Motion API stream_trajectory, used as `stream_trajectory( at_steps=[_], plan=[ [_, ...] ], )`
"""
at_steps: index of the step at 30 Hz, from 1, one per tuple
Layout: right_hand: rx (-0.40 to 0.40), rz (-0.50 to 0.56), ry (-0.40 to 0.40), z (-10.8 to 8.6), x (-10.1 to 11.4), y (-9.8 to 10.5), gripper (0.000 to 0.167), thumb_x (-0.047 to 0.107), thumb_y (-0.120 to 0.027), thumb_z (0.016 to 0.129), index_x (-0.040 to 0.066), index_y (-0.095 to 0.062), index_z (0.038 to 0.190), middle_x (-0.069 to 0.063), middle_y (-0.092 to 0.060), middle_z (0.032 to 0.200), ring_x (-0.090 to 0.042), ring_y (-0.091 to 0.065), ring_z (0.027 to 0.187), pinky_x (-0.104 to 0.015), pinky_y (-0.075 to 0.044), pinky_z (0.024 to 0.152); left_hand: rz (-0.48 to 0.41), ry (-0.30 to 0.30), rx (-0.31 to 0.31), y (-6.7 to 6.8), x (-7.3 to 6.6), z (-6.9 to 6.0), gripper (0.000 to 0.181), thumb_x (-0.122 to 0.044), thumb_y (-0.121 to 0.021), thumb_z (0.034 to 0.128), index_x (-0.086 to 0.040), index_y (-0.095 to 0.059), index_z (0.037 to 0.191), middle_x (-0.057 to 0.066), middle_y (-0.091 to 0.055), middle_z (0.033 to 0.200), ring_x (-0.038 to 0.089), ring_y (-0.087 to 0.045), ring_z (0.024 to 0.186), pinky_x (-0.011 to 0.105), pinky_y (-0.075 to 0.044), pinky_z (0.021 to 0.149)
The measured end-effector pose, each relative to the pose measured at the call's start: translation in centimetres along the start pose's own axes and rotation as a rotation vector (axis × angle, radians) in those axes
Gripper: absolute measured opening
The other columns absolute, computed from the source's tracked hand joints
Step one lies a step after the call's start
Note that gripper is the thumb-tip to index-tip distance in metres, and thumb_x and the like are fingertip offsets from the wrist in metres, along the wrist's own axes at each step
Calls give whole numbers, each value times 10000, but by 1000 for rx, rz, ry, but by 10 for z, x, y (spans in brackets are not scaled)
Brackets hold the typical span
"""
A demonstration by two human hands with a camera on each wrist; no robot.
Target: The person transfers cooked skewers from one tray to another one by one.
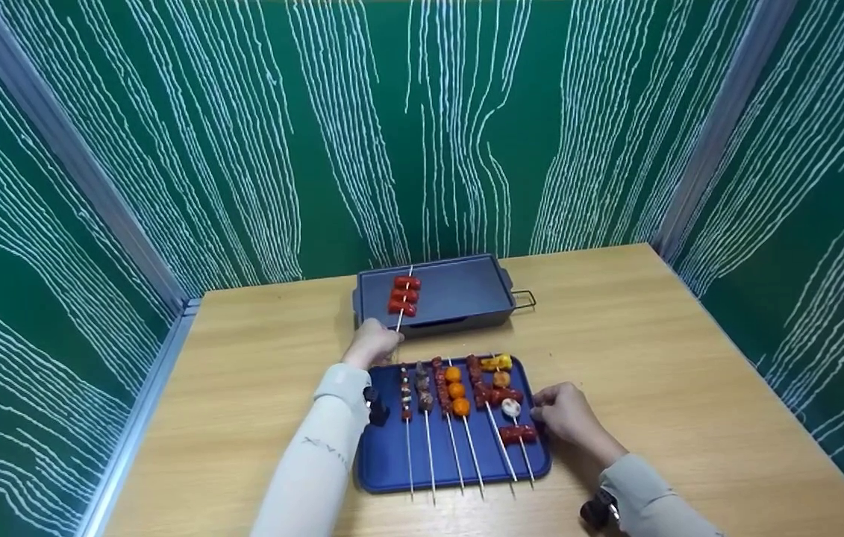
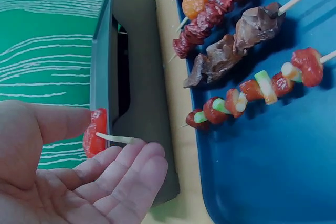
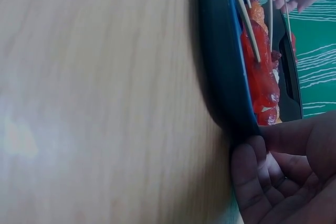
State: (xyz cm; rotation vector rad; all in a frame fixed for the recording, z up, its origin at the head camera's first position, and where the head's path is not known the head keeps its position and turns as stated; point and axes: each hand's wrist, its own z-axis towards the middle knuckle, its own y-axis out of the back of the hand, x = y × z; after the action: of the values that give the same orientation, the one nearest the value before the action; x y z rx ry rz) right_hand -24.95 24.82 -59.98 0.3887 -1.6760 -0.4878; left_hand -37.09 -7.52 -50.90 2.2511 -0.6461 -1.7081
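A skewer of three red sausage pieces point(image 1: 404, 296) lies on the left part of a dark grill plate point(image 1: 459, 291). Its stick sticks out over the front edge, beside my left hand point(image 1: 373, 343). In the left wrist view, that hand point(image 2: 68, 182) has loosely extended fingers, and the stick's end point(image 2: 118, 139) comes up to the fingertips without being enclosed. My right hand point(image 1: 567, 418) is at the right side of a blue tray point(image 1: 384, 470). Seen from the right wrist, this hand point(image 3: 294, 171) pinches the tray's rim, thumb above and fingers curled under.
Several skewers lie on the tray, among them a meat-and-scallion one point(image 1: 405, 391), one with orange balls point(image 1: 456, 391) and a mixed one point(image 1: 511, 408). A wire handle point(image 1: 526, 299) juts from the grill's right end. Green walls with white lines stand behind the wooden table point(image 1: 265, 335).
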Motion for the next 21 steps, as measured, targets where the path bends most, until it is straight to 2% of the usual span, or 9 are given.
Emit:
stream_trajectory(
  at_steps=[4,8,11,14,18,21],
  plan=[
    [-1,5,-11,0,-1,0,160,-90,-709,890,-117,-762,1038,-129,-741,853,-147,-587,570,-245,-504,492,-121,34,65,-2,3,5,221,-18,-546,1007,-80,-498,800,-1,-476,654,113,-502,532,234,-501,524],
    [-6,6,-16,-1,-1,0,176,-93,-711,887,-126,-758,1053,-142,-748,871,-151,-592,578,-250,-512,502,-197,55,99,-4,7,10,52,-11,-506,1040,22,-545,1030,79,-575,782,136,-594,580,253,-609,602],
    [-10,4,-8,0,-2,0,149,-97,-717,876,-117,-765,1015,-100,-720,815,-135,-572,564,-237,-489,500,-251,79,135,-5,8,12,209,-6,-472,1067,115,-547,1219,113,-621,853,136,-632,614,249,-636,651],
    [-12,1,-8,0,-4,0,128,-102,-723,866,-102,-774,983,-53,-678,761,-122,-549,538,-228,-466,490,-286,106,184,-5,9,16,316,1,-437,1075,170,-512,1332,107,-645,860,129,-656,634,242,-638,653],
    [-9,-5,-12,0,-3,0,150,-103,-724,874,-116,-772,1016,-76,-697,789,-125,-552,535,-232,-472,488,-322,134,243,-2,8,16,339,7,-410,1076,181,-507,1350,89,-662,848,135,-669,648,250,-644,666],
    [-6,-3,-12,0,-3,0,158,-105,-720,881,-121,-770,1029,-96,-714,813,-129,-555,534,-236,-476,486,-354,145,265,-3,7,18,295,14,-400,1079,165,-539,1291,78,-665,815,135,-670,634,249,-646,660]
  ],
)
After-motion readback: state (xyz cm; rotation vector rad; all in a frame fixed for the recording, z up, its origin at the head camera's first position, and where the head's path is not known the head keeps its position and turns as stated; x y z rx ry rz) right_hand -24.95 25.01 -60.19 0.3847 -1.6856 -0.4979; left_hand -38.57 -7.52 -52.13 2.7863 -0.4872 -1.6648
